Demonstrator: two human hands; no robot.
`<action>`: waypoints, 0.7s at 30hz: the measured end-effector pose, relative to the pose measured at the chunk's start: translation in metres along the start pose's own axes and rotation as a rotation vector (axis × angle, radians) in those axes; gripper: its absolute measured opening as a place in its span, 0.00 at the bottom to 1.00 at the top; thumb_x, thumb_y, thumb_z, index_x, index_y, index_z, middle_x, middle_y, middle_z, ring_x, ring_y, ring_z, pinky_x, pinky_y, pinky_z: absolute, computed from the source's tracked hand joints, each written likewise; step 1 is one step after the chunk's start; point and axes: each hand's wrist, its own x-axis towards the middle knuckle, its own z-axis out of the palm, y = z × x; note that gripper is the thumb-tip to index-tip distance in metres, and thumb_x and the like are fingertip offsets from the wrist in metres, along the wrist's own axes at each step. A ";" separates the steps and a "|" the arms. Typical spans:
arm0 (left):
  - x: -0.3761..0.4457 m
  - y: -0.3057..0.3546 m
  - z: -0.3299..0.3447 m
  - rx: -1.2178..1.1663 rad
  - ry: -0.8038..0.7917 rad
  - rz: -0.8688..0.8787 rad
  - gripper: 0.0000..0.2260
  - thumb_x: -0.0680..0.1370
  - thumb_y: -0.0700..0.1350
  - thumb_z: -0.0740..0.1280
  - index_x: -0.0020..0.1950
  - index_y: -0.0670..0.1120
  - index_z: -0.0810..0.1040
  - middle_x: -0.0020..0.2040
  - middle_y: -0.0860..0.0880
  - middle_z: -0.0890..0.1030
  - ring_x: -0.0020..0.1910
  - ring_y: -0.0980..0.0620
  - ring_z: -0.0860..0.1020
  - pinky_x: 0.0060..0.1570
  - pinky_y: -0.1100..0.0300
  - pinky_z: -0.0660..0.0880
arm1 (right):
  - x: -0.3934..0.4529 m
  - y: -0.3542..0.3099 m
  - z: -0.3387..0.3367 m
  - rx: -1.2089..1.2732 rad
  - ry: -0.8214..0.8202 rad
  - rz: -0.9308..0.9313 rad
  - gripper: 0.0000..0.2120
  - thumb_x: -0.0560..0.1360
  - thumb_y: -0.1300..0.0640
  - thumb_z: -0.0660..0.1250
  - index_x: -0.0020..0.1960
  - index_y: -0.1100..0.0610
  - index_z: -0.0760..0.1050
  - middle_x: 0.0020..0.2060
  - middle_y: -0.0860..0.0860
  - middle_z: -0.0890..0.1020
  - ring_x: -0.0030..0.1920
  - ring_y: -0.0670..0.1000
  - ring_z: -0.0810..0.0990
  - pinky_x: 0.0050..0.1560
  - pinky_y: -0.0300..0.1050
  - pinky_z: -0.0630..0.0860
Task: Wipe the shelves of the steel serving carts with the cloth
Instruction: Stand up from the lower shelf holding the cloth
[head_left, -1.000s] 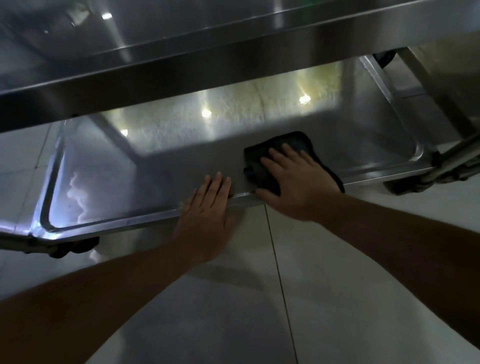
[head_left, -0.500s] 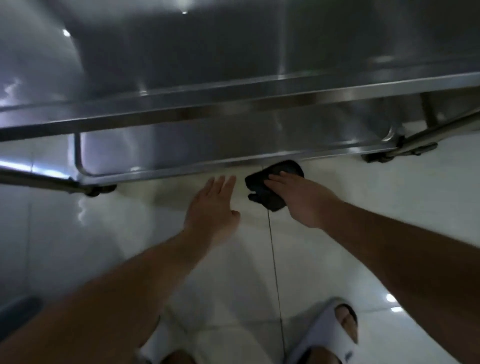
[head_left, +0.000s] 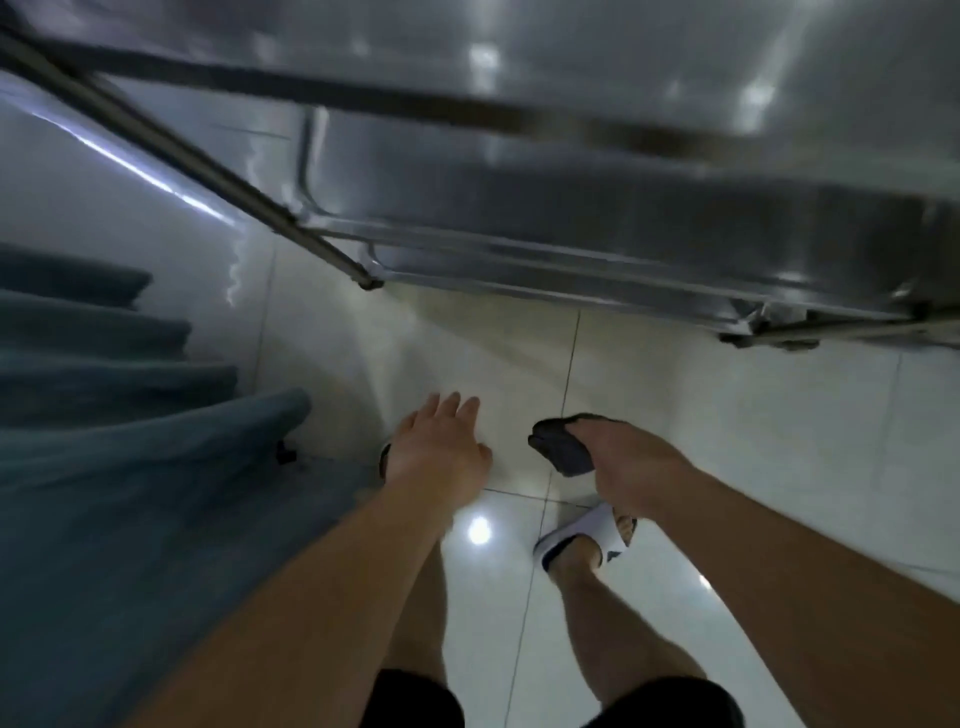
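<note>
The steel serving cart (head_left: 597, 228) fills the top of the view, blurred by motion, its lower shelf rim running from centre left to the right edge. My right hand (head_left: 631, 467) grips a dark bunched cloth (head_left: 563, 449) in the air above the white floor tiles, well clear of the cart. My left hand (head_left: 439, 449) hovers beside it, fingers spread, holding nothing. Both hands are nearer to me than the cart's bottom shelf.
Teal-blue curtain folds (head_left: 130, 441) hang at the left, close to my left arm. A slanted cart leg (head_left: 171, 150) crosses the upper left. My feet in white slides (head_left: 582, 540) stand on the glossy tiled floor (head_left: 753, 467) below the hands.
Both hands have pulled back from the bottom shelf's rim, the right one taking the cloth off the shelf. The view has risen and swung, showing the curtain and my legs.
</note>
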 end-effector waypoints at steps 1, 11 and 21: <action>-0.021 -0.007 -0.014 -0.027 0.016 -0.017 0.31 0.86 0.56 0.54 0.87 0.54 0.48 0.87 0.51 0.49 0.85 0.48 0.48 0.81 0.47 0.51 | -0.021 -0.018 -0.009 0.006 0.014 0.018 0.24 0.82 0.61 0.61 0.78 0.61 0.66 0.73 0.61 0.72 0.72 0.60 0.73 0.74 0.52 0.68; -0.194 -0.116 -0.164 -0.168 0.219 -0.077 0.26 0.84 0.50 0.56 0.83 0.49 0.60 0.79 0.48 0.67 0.77 0.44 0.66 0.74 0.46 0.63 | -0.153 -0.255 -0.134 -0.250 0.096 0.026 0.25 0.80 0.62 0.65 0.76 0.53 0.68 0.69 0.55 0.77 0.66 0.58 0.77 0.67 0.52 0.74; -0.285 -0.244 -0.267 -0.368 0.411 -0.187 0.22 0.83 0.55 0.56 0.77 0.51 0.66 0.72 0.47 0.74 0.68 0.42 0.73 0.64 0.45 0.72 | -0.231 -0.463 -0.223 -0.455 0.226 -0.118 0.20 0.84 0.52 0.61 0.74 0.59 0.70 0.68 0.59 0.76 0.68 0.58 0.76 0.65 0.48 0.72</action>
